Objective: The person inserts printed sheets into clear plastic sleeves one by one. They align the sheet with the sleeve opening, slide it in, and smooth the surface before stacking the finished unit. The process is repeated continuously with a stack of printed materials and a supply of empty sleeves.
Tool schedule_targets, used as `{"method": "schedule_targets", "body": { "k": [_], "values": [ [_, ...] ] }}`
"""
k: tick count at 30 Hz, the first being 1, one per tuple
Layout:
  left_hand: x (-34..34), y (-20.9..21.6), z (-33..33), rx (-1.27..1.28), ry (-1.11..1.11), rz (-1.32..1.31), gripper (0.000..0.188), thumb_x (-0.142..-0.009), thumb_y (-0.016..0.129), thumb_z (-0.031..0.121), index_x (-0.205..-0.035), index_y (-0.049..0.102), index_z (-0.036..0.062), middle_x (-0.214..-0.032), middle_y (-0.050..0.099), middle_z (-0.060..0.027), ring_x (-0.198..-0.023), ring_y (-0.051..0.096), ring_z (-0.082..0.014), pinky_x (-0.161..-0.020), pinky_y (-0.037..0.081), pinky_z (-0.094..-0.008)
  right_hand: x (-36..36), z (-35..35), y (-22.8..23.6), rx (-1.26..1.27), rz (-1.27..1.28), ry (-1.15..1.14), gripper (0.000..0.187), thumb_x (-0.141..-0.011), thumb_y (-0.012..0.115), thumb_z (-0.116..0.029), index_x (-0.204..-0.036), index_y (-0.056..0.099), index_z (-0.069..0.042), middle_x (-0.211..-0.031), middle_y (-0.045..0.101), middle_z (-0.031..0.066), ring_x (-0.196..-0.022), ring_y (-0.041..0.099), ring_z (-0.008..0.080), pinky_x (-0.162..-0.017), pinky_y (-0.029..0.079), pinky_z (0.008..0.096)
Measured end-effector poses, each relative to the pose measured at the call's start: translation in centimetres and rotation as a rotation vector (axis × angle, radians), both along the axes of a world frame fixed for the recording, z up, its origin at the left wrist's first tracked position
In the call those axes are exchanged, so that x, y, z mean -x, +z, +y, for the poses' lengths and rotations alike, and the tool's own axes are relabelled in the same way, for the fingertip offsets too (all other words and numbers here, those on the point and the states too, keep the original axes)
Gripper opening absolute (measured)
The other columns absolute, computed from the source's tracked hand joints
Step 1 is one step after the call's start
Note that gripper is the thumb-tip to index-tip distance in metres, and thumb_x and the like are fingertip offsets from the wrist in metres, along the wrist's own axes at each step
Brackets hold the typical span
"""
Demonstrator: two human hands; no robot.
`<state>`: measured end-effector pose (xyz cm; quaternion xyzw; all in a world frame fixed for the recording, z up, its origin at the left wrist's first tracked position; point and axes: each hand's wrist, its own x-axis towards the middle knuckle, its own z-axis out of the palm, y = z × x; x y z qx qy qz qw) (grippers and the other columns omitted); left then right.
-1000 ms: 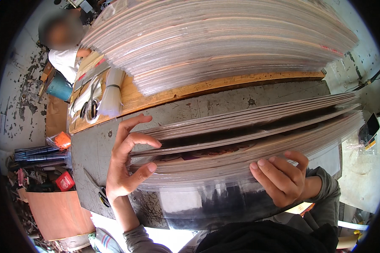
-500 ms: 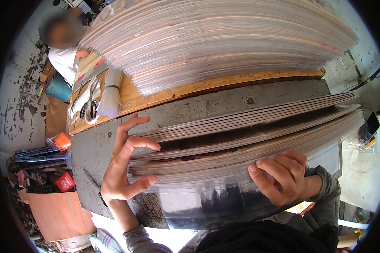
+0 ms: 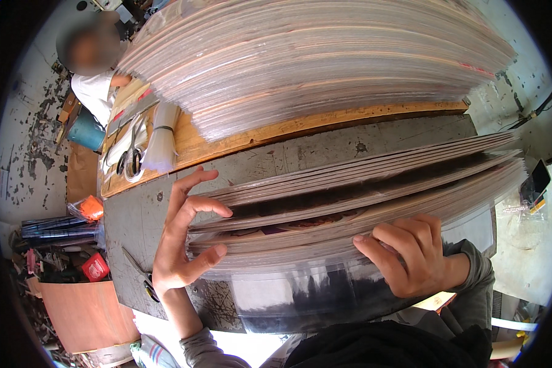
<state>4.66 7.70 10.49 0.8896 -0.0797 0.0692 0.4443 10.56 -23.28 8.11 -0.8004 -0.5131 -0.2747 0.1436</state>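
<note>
The dark glossy sheet lay nearest the body, left of the right hand, its upper part under the stack of sheets. That stack ran between both hands. The right hand had shifted slightly leftward since half a second earlier; its fingers were bent, one tip against the stack's near side, and whether it pinched any sheets I could not tell.

The left hand was spread in a wide curve around the stack's left end, index tip at the dark gap between layers, thumb lower down by the edges. Its thumb had risen a little, and the hand had moved rightward, so the handles of the scissors showed again just below it.

The stack's far right end reached up beyond the right hand, past the right edge of the grey tabletop as seen from above. Left of the left hand, grey surface ran to the tabletop's side edge; ahead of both hands, a grey strip separated the stack from the wooden tabletop.

Farther ahead stood the large pile of sheets; ahead and left of the left hand lay the banded strips, with a white-sleeved person beyond.
</note>
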Motion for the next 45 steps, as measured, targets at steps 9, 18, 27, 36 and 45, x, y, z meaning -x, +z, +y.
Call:
{"method": "schedule_targets", "body": {
  "k": [9,18,27,36,45],
  "values": [
    [-0.02,-0.05,-0.21,0.025,0.022,0.002,0.039,-0.055,0.066,0.019,-0.092,0.061,0.0073,-0.128,0.042,-0.0187,-0.127,0.029,-0.0396,-0.102,0.021,-0.0521,0.00,-0.04,-0.84,-0.042,-0.025,0.012,0.028,-0.075,0.066,-0.019,-0.102,0.063,-0.013,-0.103,0.057,-0.0010,-0.091,0.050,0.0102,-0.075,0.038,0.0303],
    [-0.12,-0.22,-0.14,0.046,0.030,0.001,0.038,-0.055,0.066,0.018,-0.091,0.061,0.0065,-0.127,0.042,-0.0192,-0.127,0.030,-0.0393,-0.103,0.020,-0.0513,-0.25,0.10,-0.49,-0.022,-0.035,0.012,0.023,-0.077,0.065,-0.019,-0.099,0.063,-0.015,-0.102,0.059,-0.0017,-0.094,0.054,0.0105,-0.080,0.041,0.0294],
    [-0.06,-0.29,-0.33,0.071,0.048,0.000,0.036,-0.056,0.066,0.015,-0.090,0.061,0.0069,-0.127,0.042,-0.0176,-0.126,0.032,-0.0373,-0.103,0.021,-0.0500,-0.09,0.06,-0.57,-0.016,-0.046,0.027,0.018,-0.079,0.064,-0.018,-0.097,0.064,-0.015,-0.102,0.058,-0.0025,-0.095,0.056,0.0099,-0.083,0.044,0.0291],
    [-0.07,-0.35,-0.61,0.096,0.080,0.006,0.033,-0.057,0.064,0.013,-0.089,0.062,0.0070,-0.126,0.043,-0.0169,-0.125,0.034,-0.0345,-0.103,0.022,-0.0479,-0.04,-0.22,-0.54,0.038,-0.101,0.004,0.027,-0.082,0.060,-0.016,-0.109,0.060,-0.015,-0.103,0.058,0.0006,-0.089,0.056,0.0116,-0.069,0.044,0.0235],
    [-0.06,-0.13,-0.67,0.046,0.065,-0.004,0.032,-0.057,0.064,0.011,-0.088,0.061,0.0067,-0.126,0.043,-0.0177,-0.123,0.035,-0.0341,-0.102,0.024,-0.0467,0.10,-0.03,-0.43,0.149,-0.156,-0.086,0.039,-0.083,0.057,-0.015,-0.121,0.055,-0.017,-0.107,0.059,0.0026,-0.073,0.044,0.0097,-0.059,0.036,0.0194]
  ]
}}
